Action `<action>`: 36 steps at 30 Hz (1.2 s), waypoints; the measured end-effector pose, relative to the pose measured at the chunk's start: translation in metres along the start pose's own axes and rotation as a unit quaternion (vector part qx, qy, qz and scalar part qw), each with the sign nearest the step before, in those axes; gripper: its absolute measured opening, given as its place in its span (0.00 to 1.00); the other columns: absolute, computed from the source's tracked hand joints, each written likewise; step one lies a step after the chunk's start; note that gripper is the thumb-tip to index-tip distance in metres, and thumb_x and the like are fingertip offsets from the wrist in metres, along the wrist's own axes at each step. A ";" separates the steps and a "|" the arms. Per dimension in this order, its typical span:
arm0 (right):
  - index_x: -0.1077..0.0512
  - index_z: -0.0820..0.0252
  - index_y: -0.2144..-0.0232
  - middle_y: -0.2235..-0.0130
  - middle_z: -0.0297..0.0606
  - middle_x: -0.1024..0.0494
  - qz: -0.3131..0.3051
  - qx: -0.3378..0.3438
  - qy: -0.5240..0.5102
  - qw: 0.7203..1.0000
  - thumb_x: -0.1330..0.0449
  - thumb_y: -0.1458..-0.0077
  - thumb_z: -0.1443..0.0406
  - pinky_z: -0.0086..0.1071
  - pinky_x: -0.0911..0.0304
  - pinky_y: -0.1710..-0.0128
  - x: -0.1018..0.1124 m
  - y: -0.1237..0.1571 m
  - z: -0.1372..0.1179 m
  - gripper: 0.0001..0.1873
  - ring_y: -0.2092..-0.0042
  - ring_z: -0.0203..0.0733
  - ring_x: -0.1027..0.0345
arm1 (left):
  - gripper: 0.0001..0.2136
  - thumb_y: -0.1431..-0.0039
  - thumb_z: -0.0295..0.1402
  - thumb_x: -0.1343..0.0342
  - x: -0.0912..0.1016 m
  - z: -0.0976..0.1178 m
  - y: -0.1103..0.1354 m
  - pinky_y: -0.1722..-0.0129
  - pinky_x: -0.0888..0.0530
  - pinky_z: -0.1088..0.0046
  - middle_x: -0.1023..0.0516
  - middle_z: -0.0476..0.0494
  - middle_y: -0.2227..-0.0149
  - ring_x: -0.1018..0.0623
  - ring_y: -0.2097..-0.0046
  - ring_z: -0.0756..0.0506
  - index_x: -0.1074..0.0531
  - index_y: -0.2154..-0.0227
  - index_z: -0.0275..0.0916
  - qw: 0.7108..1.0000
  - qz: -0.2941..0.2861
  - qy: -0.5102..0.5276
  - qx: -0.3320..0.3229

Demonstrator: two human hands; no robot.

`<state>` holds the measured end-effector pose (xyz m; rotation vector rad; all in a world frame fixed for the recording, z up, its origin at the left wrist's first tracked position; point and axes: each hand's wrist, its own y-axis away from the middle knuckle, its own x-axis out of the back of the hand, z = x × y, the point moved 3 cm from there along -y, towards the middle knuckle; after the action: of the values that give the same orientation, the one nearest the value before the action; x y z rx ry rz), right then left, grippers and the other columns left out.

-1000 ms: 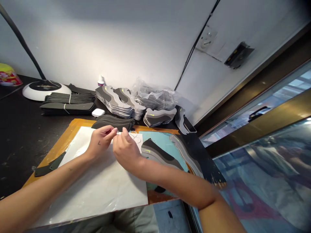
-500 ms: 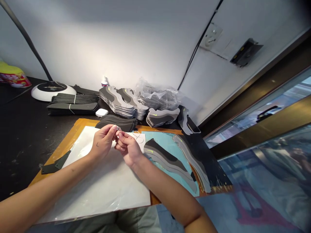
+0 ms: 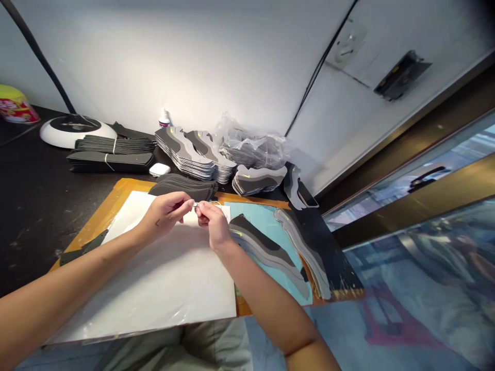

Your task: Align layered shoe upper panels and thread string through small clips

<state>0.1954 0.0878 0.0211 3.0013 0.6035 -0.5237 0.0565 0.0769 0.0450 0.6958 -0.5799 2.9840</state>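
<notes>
On the table [image 3: 31, 216], a white plastic sheet [image 3: 166, 288] lies beneath both hands. Over the sheet, the left hand [image 3: 164, 214] and right hand [image 3: 212, 222] meet, their fingers [image 3: 185, 202] pinched narrowly on a tiny silver piece [image 3: 195, 204], too small to identify. Thin loops [image 3: 215, 203] lie just beside it.

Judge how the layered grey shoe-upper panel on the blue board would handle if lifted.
The shoe-upper panel is probably light: the nearby stack packs many such panels into a low pile, so each is thin. Long and narrow, it would likely droop at the ends. Lying flat, it seems unlikely to roll.
</notes>
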 end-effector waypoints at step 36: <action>0.37 0.62 0.38 0.68 0.42 0.20 -0.028 0.107 0.908 0.403 0.51 0.36 0.76 0.43 0.37 0.52 -0.020 0.013 0.003 0.25 0.65 0.45 0.25 | 0.10 0.42 0.30 0.44 -0.020 -0.019 0.000 0.82 0.40 0.83 0.31 0.51 0.77 0.45 0.83 0.58 0.33 0.79 0.35 0.853 0.120 0.388 0.327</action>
<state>0.1818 0.0682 0.0245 2.0783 0.4004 3.0393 0.0663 0.0851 0.0210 -0.6713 0.4452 3.2554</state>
